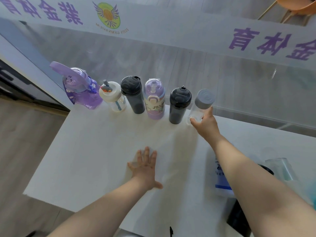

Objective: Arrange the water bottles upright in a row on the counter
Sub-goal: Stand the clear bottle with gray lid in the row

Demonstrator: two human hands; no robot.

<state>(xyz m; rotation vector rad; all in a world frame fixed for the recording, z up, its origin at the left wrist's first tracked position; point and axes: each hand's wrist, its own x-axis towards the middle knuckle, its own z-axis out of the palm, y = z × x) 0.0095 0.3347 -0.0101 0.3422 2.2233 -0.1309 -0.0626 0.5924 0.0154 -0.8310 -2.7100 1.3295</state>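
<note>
Several bottles stand upright in a row along the far edge of the white counter (95, 151): a purple rabbit bottle (82, 88), a clear bottle with a white lid (112, 97), a dark grey bottle (133, 94), a lilac printed bottle (154, 100), a second dark bottle (178, 106) and a clear bottle with a grey cap (201, 105). My right hand (206, 124) wraps around the lower part of the grey-capped bottle at the row's right end. My left hand (145, 166) rests flat on the counter, fingers spread, holding nothing.
A glass wall with purple lettering runs right behind the row. To the near right, partly hidden by my right arm, are a clear container (280, 168), a white and blue object (222, 182) and a black object (237, 218). The counter's left edge drops to a wooden floor.
</note>
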